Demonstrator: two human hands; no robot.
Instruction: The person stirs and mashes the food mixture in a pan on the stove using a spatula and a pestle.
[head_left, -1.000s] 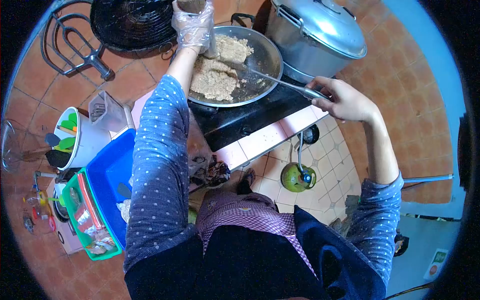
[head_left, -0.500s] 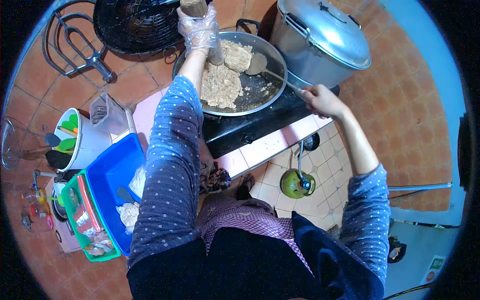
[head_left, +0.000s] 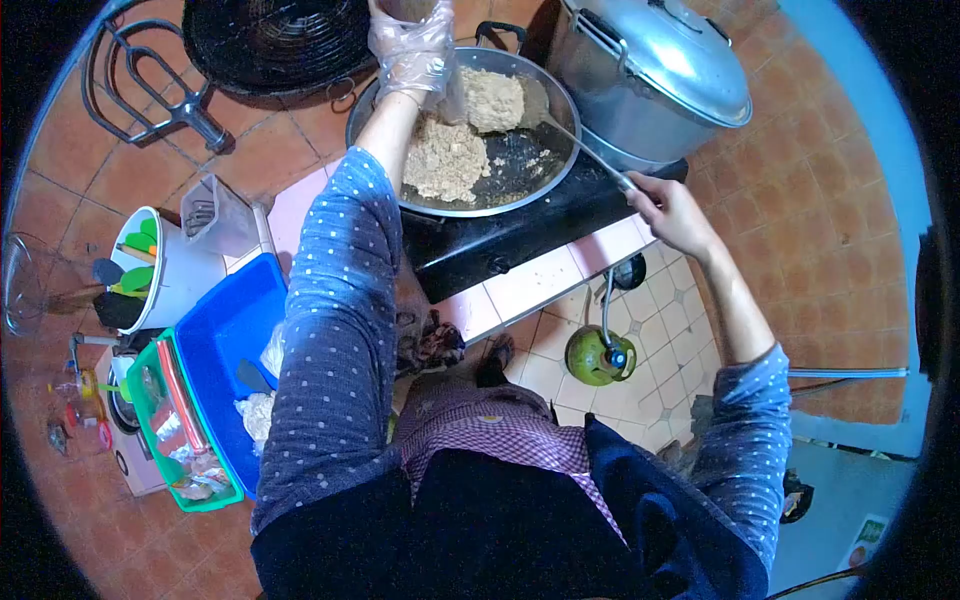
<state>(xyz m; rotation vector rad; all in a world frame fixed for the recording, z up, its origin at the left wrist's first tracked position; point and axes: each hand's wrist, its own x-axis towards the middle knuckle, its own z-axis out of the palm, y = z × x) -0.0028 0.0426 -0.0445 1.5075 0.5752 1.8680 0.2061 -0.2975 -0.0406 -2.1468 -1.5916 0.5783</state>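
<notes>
My left hand [head_left: 412, 55], in a clear plastic glove, is wrapped round a thick wooden pestle [head_left: 405, 10] above the left part of a wide metal pan [head_left: 563, 165]. The pestle's lower end is mostly hidden by the hand and glove. My right hand [head_left: 670, 212] grips the handle of a metal spatula [head_left: 588, 148], whose blade touches the right side of a pale lump in the pan. Crumbly beige food [head_left: 445, 165] lies in the pan's left and upper middle. The pan sits on a black stove [head_left: 455, 255].
A large lidded pot [head_left: 640, 90] stands right of the pan. At the left are a white bucket of utensils [head_left: 180, 280], a blue bin [head_left: 220, 330] and a green basket [head_left: 155, 430]. A green gas cylinder [head_left: 590, 358] stands below the counter. A black round tray [head_left: 280, 45] lies upper left.
The spatula first moves right, from the middle of the food to beside the upper lump, and its blade is now against that lump. My left hand has shifted right with the pestle.
</notes>
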